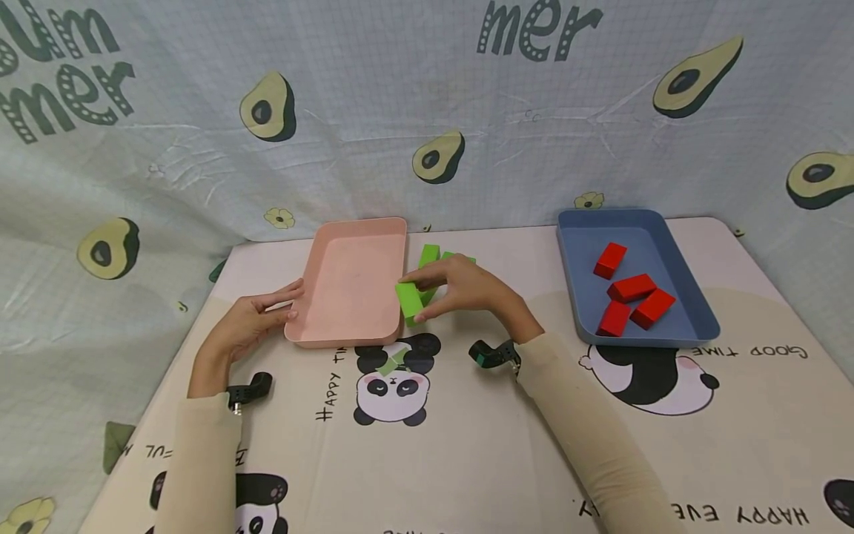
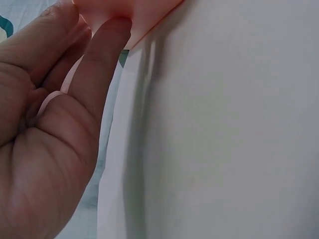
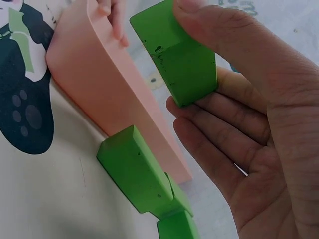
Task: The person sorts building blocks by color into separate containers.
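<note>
Fingers [image 3: 214, 124] of the right hand [image 1: 470, 285] pinch a green block [image 1: 409, 302] between thumb and fingertips at the right-hand rim of the pink tray [image 1: 353, 282]; those of the left hand [image 1: 245, 326] are extended, thumb apart from index finger, tips touching the tray's left wall.

Surroundings: behind the pink tray hangs a pale curtain [image 1: 347, 163] printed with avocados and lettering; beneath it lies a tablecloth [image 1: 494, 445] with pandas and words, one panda face [image 1: 391, 393] printed in front of its near wall. A black device [image 1: 494, 354] is worn on each wrist, one to either side of the tray and nearer the person. The tray's right wall rises between its floor and further green blocks [image 1: 429, 254], which lie on the tablecloth just beside it, partly covered by the right hand.

Containers: the pink tray is shallow and round-cornered, its smooth floor in view. Well apart to its right, a blue tray [image 1: 650, 252] contains red blocks [image 1: 631, 287], four visible: three grouped and one a little farther back.

Held block: bright green, oblong, flat-faced, with dark specks on one face in the right wrist view; it is raised above the other green blocks. Contact with the tray's rim cannot be determined.
</note>
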